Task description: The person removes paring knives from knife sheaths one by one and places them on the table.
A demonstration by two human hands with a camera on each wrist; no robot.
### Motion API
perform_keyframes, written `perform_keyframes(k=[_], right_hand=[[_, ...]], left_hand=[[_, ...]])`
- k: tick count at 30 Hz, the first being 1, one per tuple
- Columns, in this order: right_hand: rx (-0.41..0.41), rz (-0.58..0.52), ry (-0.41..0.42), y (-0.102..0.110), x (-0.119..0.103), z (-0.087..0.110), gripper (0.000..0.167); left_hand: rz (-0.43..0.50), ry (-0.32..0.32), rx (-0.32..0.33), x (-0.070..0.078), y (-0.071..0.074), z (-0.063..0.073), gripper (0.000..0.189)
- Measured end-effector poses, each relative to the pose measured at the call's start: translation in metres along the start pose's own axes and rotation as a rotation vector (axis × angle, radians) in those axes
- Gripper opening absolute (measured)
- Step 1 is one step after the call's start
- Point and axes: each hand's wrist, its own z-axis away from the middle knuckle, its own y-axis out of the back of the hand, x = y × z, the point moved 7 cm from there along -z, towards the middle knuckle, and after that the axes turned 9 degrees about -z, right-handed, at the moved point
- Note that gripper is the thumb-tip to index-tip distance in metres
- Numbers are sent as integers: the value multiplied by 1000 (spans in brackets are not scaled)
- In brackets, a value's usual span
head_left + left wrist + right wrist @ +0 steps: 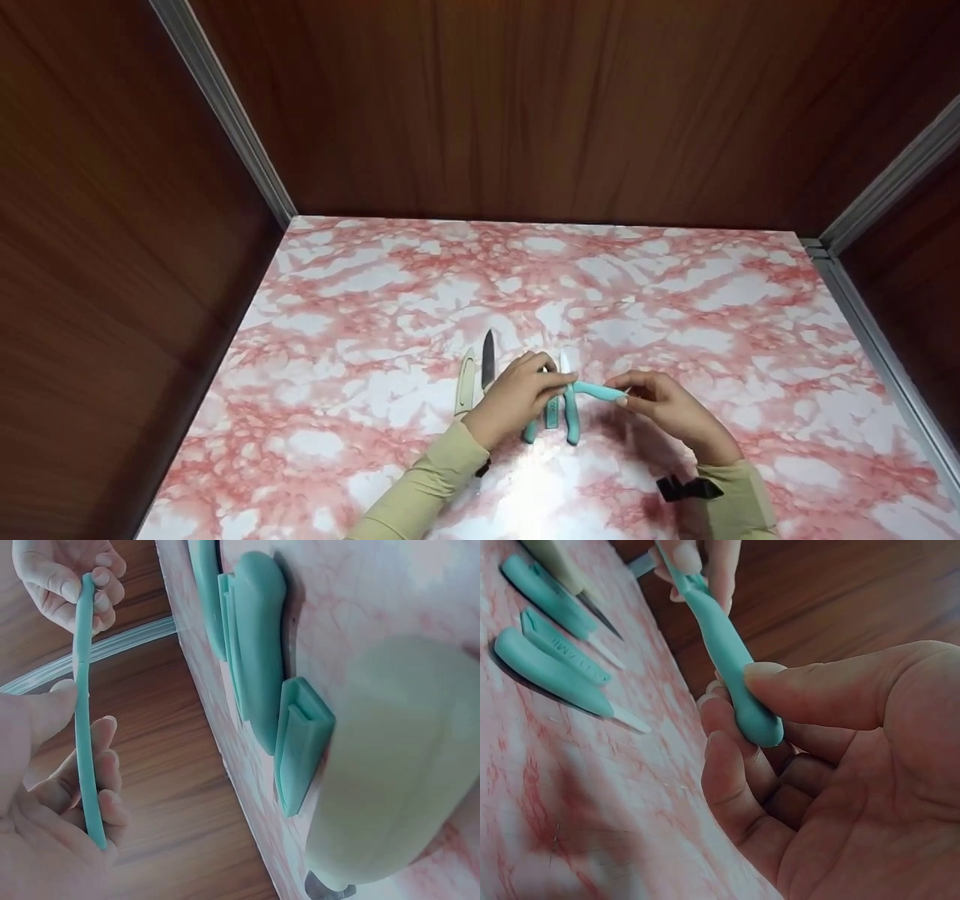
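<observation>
Both hands hold a teal knife [600,391] above the table, its blade out of sight. My right hand [667,405] pinches the rounded handle end between thumb and fingers. At the opposite end, the left hand [517,394] grips a teal section that looks like a sheath [88,795]. Below them lies another teal knife [572,420] with a pale blade, beside a lettered teal sheath [566,649]. A further teal knife [544,596] with a pale blade lies alongside, partly behind the left hand in the head view.
Left of the hands lie a cream sheath [466,379] and a cream-handled knife with a dark blade [488,360]. The table [637,300] has a red-and-white marbled top. Dark wood panels [510,112] with metal corner rails [232,112] enclose its back and sides.
</observation>
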Motion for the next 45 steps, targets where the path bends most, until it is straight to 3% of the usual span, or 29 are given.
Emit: perform_keyframes(k=[19,31,39,45], right_hand=[[93,-62,-67,-1,3,6,27],[82,-47,-77,-7,0,5,28],[76,-57,-34,-14,-1,3,25],[48,-44,-58,-21,0,4,26]], left_hand=[[71,32,13,8,1,9,31],[161,90,24,9,1,17,32],[249,155,15,8,2,22,31],[271,171,29,10,1,23,30]])
